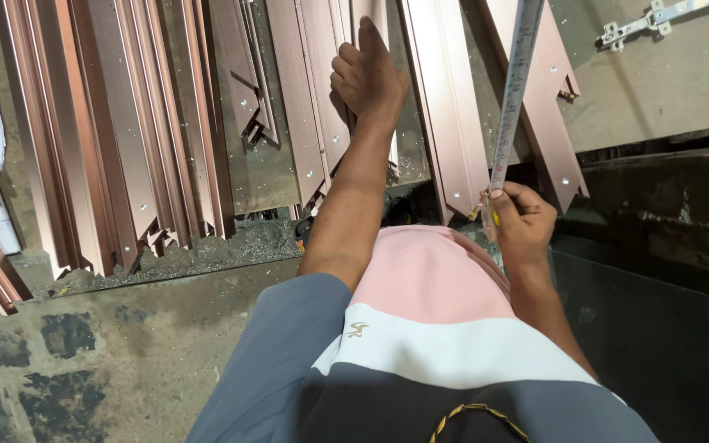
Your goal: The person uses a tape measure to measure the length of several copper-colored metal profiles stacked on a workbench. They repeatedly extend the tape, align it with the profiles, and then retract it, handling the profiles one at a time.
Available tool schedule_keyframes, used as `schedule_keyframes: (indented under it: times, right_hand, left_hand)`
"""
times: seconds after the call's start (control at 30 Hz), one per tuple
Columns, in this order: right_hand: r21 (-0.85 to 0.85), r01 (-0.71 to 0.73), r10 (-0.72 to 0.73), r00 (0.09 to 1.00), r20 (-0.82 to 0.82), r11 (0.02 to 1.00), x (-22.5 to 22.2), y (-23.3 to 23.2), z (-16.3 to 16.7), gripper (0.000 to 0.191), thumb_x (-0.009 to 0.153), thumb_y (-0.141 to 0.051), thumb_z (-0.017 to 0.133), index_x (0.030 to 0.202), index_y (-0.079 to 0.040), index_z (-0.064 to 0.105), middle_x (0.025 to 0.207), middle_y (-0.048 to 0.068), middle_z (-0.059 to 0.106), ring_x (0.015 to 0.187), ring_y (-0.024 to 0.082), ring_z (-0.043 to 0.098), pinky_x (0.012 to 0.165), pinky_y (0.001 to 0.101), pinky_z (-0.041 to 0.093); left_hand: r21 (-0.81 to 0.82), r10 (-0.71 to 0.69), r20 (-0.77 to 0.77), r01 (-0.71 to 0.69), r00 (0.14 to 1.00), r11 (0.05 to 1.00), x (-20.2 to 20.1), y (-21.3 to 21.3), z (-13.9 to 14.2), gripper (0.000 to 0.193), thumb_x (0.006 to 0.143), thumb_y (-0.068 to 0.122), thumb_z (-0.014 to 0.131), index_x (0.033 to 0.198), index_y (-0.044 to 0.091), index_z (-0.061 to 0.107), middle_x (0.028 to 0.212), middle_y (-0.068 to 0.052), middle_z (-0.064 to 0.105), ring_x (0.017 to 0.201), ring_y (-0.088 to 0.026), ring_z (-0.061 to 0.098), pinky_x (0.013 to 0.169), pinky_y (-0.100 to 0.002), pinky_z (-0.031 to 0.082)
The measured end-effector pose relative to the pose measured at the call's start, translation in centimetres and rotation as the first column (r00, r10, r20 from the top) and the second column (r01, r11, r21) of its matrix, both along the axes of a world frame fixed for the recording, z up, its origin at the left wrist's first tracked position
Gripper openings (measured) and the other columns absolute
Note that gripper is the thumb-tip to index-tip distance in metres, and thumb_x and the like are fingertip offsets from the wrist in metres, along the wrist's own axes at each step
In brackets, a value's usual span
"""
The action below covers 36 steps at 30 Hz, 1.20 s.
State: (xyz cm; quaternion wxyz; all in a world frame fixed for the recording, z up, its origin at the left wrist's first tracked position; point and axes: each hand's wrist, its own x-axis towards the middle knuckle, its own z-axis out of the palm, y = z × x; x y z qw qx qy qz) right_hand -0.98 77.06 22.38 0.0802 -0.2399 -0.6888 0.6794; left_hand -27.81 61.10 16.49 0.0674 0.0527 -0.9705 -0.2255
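Closest to me is the shirt [428,344], banded pink, white and grey, filling the bottom of the view. Just past it my right hand [523,220] is closed around the tape [512,98], thumb and fingers pinching the lower end near a yellow mark. From that grip the tape runs up and away, slightly tilted, to the top edge, passing over a copper-coloured profile [547,123] whose cut end points down toward my hand.

My left arm reaches forward over the floor [125,361], which is rough concrete with dark patches and grit along the base of the stock. My left hand [367,74] lies flat on another profile [322,107], fingers stretched up along its face and not curled around it, so it presses rather than holds.

Further left stands a dense stack [116,139] of the same copper lengths. At the far top right a metal bracket [646,22] lies on a pale surface.
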Motion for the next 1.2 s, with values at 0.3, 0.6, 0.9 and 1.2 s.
schedule_keyframes:
  times: [0.3,0.6,0.9,1.2]
  right_hand:
    - [-0.014,0.001,-0.001,0.999,-0.053,1.0,0.8,-0.5,-0.9,0.015,0.101,-0.004,0.063,0.107,0.006,0.073,0.092,0.008,0.073,0.076,0.008,0.064,0.07,0.0238,0.053]
    - [-0.027,0.128,-0.13,0.986,-0.107,0.991,3.3,-2.4,-1.2,0.014,0.101,-0.004,0.064,0.106,0.006,0.072,0.092,0.01,0.074,0.079,0.011,0.069,0.073,0.0254,0.057]
    - [0.033,0.129,-0.133,0.975,0.177,0.991,6.8,-6.0,-1.5,0.017,0.097,-0.007,0.065,0.106,0.004,0.073,0.086,0.006,0.073,0.07,0.009,0.065,0.061,0.0231,0.051]
    - [0.297,-0.116,-0.039,0.883,0.468,0.948,9.7,-11.1,-0.8,0.027,0.092,-0.02,0.068,0.105,0.002,0.076,0.078,0.01,0.075,0.069,0.011,0.066,0.063,0.0281,0.051]
  left_hand:
    - [-0.138,-0.069,0.027,0.072,0.997,0.988,-0.6,0.1,-0.4,0.077,0.081,0.014,0.075,0.143,0.007,0.03,0.109,-0.027,0.06,0.102,-0.038,0.057,0.089,-0.051,0.043]
    - [0.042,-0.145,0.248,0.139,0.958,0.989,-0.3,-1.2,2.8,0.085,0.079,0.023,0.079,0.15,0.011,0.034,0.108,-0.022,0.067,0.1,-0.035,0.061,0.086,-0.047,0.045]
    - [0.854,-0.157,-0.001,0.082,0.988,0.513,3.8,-7.5,3.8,0.097,0.075,0.018,0.068,0.158,0.003,0.021,0.132,-0.029,0.06,0.091,-0.036,0.074,0.071,-0.041,0.065]
    - [0.888,0.227,-0.027,-0.081,0.974,0.453,7.1,-14.1,1.8,0.089,0.101,0.06,0.055,0.159,-0.003,0.029,0.158,-0.026,0.037,0.147,-0.036,0.037,0.121,-0.053,0.031]
